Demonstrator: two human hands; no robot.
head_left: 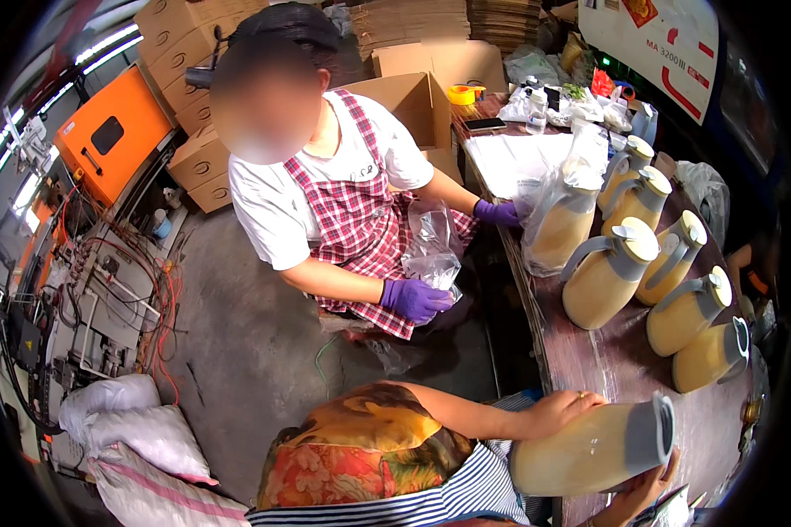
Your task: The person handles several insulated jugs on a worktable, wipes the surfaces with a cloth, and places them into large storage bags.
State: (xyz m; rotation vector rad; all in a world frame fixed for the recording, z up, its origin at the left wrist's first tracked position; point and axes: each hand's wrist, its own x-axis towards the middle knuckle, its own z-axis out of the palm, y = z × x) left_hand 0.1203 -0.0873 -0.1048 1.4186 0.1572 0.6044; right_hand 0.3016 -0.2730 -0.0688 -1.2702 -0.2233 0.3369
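A cream-yellow thermos jug [571, 448] with a grey collar lies tilted on its side close to my body, its open mouth pointing right. My left hand [567, 413] rests over the top of its body, fingers curved round it. At the collar, my right hand [650, 485] grips from below, partly hidden by the jug. Beyond it on the table [589, 373] stand several similar jugs, among them a lidded one [602, 285] and a lidless one [707, 356]. Another jug [561, 230] is wrapped in a clear plastic bag.
A co-worker in a checked apron [360, 211] sits across, one purple-gloved hand [416, 300] holding a clear bag, the other at the wrapped jug. Cardboard boxes [198, 167] stand behind. White sacks [149, 439] lie at left near an orange machine [114, 136].
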